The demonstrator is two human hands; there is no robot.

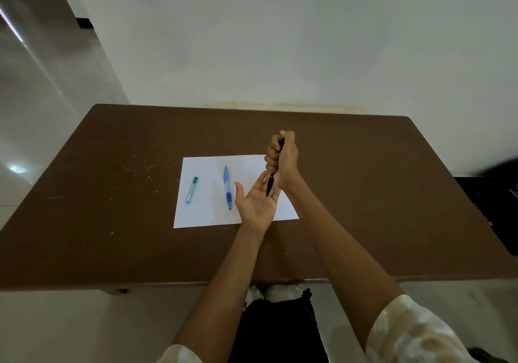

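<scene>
A green lead case [191,190] lies on the left part of the white paper [207,217]; its contents cannot be told. The right hand [283,155] curls its fingers round a black pen [270,184], held tip down over the left hand [256,204], which lies palm up with fingers straight, just right of a blue pen [227,187].

Slim black pen [270,186], probably; upright, tip down.

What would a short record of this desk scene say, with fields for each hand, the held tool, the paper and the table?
right hand: grips a slim black pen in a fist, tip down
left hand: open, palm up, under the tip; contact unclear
white paper sheet: bears a blue plastic pen and a small green case, apart
brown table: sheet lies flat on it
</scene>
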